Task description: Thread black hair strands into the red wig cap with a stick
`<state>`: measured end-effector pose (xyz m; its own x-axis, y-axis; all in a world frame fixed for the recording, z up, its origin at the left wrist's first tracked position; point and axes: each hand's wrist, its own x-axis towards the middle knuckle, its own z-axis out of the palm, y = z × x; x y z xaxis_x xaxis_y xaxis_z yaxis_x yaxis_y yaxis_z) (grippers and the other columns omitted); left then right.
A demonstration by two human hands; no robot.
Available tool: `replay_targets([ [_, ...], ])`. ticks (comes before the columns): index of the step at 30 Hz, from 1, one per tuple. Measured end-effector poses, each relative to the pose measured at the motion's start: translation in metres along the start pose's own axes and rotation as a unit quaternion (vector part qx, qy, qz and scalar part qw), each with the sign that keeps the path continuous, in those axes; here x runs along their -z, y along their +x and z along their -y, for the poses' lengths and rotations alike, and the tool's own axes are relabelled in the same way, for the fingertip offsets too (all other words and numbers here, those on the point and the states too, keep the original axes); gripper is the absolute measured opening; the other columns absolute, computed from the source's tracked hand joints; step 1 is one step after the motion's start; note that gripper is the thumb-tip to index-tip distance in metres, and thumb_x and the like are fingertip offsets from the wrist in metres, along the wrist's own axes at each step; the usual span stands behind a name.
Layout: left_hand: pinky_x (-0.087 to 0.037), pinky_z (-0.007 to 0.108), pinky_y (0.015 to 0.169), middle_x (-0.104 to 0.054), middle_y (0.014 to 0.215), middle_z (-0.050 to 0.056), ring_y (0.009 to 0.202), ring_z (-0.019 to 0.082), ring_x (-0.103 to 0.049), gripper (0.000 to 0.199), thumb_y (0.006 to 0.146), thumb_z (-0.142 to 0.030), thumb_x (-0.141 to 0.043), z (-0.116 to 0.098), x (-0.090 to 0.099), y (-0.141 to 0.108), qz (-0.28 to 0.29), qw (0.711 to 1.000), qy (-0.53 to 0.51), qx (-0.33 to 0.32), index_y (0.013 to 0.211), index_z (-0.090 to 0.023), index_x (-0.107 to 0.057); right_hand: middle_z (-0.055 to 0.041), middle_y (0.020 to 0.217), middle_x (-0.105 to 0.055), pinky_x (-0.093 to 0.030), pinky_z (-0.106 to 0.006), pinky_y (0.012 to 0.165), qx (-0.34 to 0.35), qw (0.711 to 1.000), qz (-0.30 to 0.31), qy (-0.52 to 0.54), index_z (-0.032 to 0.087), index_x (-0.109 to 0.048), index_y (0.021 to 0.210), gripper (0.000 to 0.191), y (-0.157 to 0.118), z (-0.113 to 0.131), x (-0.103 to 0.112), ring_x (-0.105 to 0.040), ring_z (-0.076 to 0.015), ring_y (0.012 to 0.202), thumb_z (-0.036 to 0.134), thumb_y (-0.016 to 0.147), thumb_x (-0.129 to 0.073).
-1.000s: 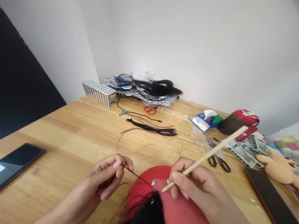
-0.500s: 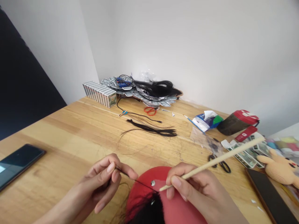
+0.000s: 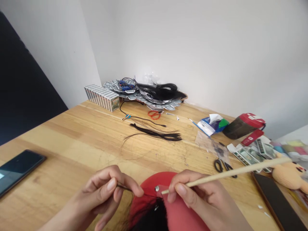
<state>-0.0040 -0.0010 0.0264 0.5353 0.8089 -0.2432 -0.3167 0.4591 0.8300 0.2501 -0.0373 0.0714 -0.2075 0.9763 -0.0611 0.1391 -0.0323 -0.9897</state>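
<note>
Low in the middle sits a rounded red form [image 3: 155,177] with a lighter pinkish-red layer [image 3: 180,211] over its right side and a small silver pin head [image 3: 157,188]. Black hair [image 3: 150,219] covers the form's near left part. My left hand [image 3: 103,191] pinches a thin dark hair strand [image 3: 125,187] between thumb and forefinger; it runs right toward the hair's upper edge. Held like a pen, a pale wooden stick [image 3: 240,172] is in my right hand [image 3: 197,194]. Its narrow end is close to the layer's edge, with any fine tip too small to make out.
A loose black hair bundle [image 3: 156,132] lies mid-table, with red-handled scissors [image 3: 154,115] and a cable behind. Black-handled scissors [image 3: 225,166], small boxes, a plush toy [image 3: 287,173] and a dark phone-like slab [image 3: 276,199] lie right. A phone [image 3: 21,170] is at left.
The wooden stick has tilted flatter, its far end moving right and down, while its near end shifted slightly left. My left hand has dropped a little, still pinching the strand.
</note>
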Motion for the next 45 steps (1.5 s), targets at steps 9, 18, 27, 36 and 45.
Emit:
replay_targets([
  [9, -0.027, 0.017, 0.039, -0.074, 0.083, 0.004, 0.032, -0.002, -0.032, 0.047, 0.076, -0.06, -0.078, -0.001, -0.002, 0.0, -0.034, 0.999, 0.017, -0.008, 0.07, -0.016, -0.062, -0.0008, 0.086, -0.075, -0.051, -0.026, 0.085, -0.022, 0.999, 0.035, 0.013, 0.025, -0.074, 0.088, 0.026, 0.001, 0.002, 0.004, -0.071, -0.0181, 0.089, 0.044, 0.099, -0.061],
  [18, -0.019, 0.019, 0.037, -0.075, 0.081, 0.004, 0.028, -0.002, -0.029, 0.048, 0.073, -0.062, -0.08, 0.002, 0.001, 0.003, -0.014, 1.0, 0.01, -0.004, 0.069, -0.018, -0.063, -0.0009, 0.086, -0.075, -0.051, -0.028, 0.086, -0.027, 0.999, 0.039, 0.009, 0.025, -0.074, 0.087, 0.027, 0.0, 0.004, 0.004, -0.072, -0.0191, 0.091, 0.044, 0.1, -0.06],
  [27, -0.018, 0.019, 0.04, -0.073, 0.08, 0.003, 0.032, -0.002, -0.029, 0.045, 0.075, -0.06, -0.08, -0.002, -0.002, 0.0, -0.034, 0.999, 0.002, -0.004, 0.07, -0.018, -0.065, 0.0, 0.085, -0.075, -0.051, -0.026, 0.085, -0.03, 0.998, 0.049, 0.0, 0.026, -0.074, 0.087, 0.025, -0.001, 0.004, 0.006, -0.072, -0.0177, 0.089, 0.041, 0.1, -0.059],
  [36, -0.016, 0.013, 0.04, -0.07, 0.074, 0.0, 0.035, -0.002, -0.035, 0.034, 0.083, -0.049, -0.077, 0.002, -0.007, 0.009, -0.03, 0.997, -0.004, -0.075, 0.071, -0.019, -0.069, -0.0015, 0.08, -0.074, -0.052, -0.026, 0.082, -0.045, 0.997, 0.048, 0.037, 0.022, -0.072, 0.082, 0.032, 0.005, 0.006, 0.004, -0.072, -0.0184, 0.088, 0.049, 0.097, -0.063],
  [45, -0.034, 0.012, 0.04, -0.066, 0.076, 0.002, 0.041, 0.002, -0.046, 0.037, 0.09, -0.051, -0.067, 0.006, 0.001, 0.015, 0.022, 0.988, 0.126, -0.081, 0.079, -0.016, -0.07, -0.003, 0.068, -0.07, -0.044, -0.027, 0.066, -0.085, 0.996, 0.036, 0.003, 0.02, -0.068, 0.075, 0.044, 0.003, 0.001, 0.006, -0.065, -0.0187, 0.069, 0.06, 0.092, -0.062],
])
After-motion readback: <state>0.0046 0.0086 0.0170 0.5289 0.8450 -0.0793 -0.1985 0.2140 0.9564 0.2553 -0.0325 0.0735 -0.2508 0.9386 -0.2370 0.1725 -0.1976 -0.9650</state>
